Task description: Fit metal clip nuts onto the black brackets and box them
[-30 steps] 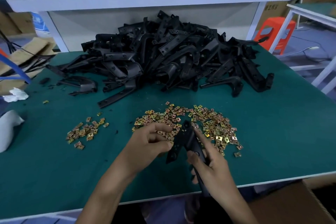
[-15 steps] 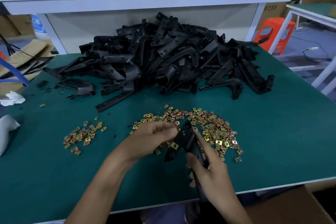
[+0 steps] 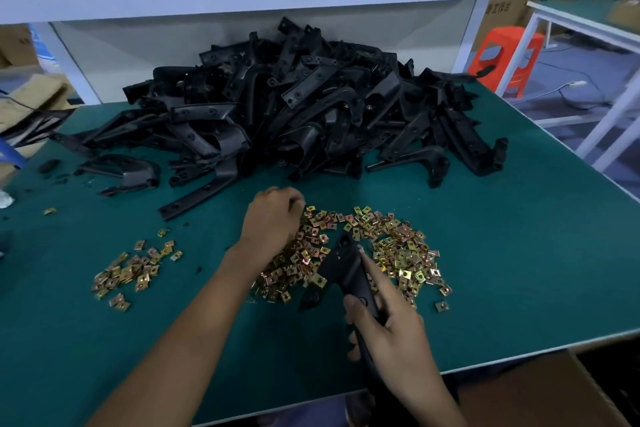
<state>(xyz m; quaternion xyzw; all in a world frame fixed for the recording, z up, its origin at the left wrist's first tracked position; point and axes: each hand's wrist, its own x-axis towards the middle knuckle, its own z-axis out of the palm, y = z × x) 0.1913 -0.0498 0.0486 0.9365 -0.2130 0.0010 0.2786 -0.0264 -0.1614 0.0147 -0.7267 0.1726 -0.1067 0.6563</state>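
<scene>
Head view: right hand (image 3: 391, 333) grips a black bracket (image 3: 341, 265); left hand (image 3: 273, 218) has curled fingers in the clip nuts (image 3: 394, 246), its pinch I cannot tell.

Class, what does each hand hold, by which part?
Right hand grips the black bracket by its near end. Left hand, at the clip nuts: cannot tell.

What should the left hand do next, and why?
Probably pinch one nut from the loose pile of brass-coloured metal clip nuts and carry it to the black plastic bracket. The left hand has its fingertips down in that pile; whether it holds one yet is hidden. The right hand grips the bracket, which carries one fitted clip nut while its far tip looks bare.
</scene>
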